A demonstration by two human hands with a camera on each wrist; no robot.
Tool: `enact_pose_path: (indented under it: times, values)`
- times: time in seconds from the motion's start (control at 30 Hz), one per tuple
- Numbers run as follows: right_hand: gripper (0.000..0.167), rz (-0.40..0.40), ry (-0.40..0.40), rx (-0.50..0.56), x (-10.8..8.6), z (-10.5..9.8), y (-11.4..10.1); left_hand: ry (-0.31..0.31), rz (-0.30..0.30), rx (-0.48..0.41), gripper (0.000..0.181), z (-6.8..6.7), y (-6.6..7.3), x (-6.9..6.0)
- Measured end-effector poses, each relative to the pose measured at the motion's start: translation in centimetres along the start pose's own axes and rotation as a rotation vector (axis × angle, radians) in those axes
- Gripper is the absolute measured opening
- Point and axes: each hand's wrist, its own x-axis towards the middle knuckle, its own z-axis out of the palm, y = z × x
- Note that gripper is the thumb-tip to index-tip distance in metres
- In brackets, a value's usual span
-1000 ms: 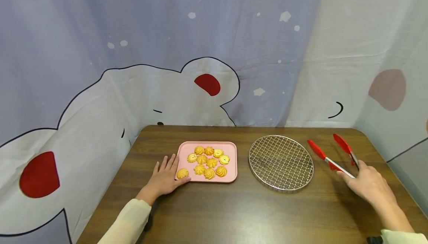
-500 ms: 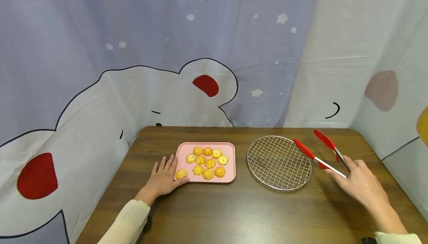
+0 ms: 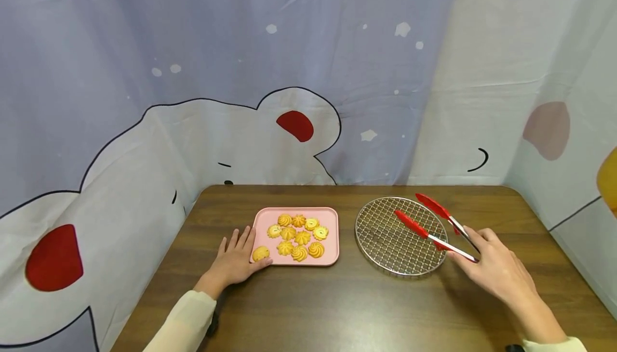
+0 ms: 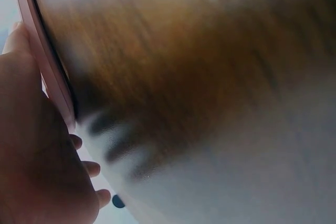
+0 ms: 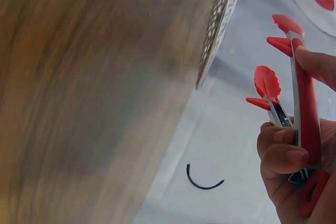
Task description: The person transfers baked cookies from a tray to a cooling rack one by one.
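My left hand (image 3: 234, 260) rests at the left edge of a pink tray (image 3: 332, 229), fingers straight, the thumb over its front left corner. Several golden piped cookies (image 3: 302, 238) lie on the tray, with one plain round cookie (image 3: 261, 253) near that thumb. In the right hand (image 3: 498, 269) are red-tipped tongs (image 3: 436, 237), gripped with the thumb along one arm and fingers curled round the other, as the right wrist view shows. The tongs' arms are spread, and nothing is between their tips. They hang over the right part of a round wire rack (image 3: 385, 242).
The wooden table (image 3: 356, 309) carries the tray on the left and the rack right of it. A curtain (image 3: 231, 62) with printed figures stands behind the table and along its sides.
My right hand has carried the tongs leftward, from the right side of the table to over the rack. The left hand stays at the tray.
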Motion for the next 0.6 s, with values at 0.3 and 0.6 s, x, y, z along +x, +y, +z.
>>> enact_pose_path:
  times: [0.3, 0.6]
  values:
    - [0.075, -0.065, -0.003, 0.019, 0.3, 1.1, -2.3, -0.009, -0.002, 0.006, 0.112, 0.3, -0.4, 0.1]
    - [0.072, -0.124, -0.044, 0.012, 0.6, 1.9, -4.0, -0.001, 0.004, 0.003, 0.111, 0.5, -0.5, 0.3]
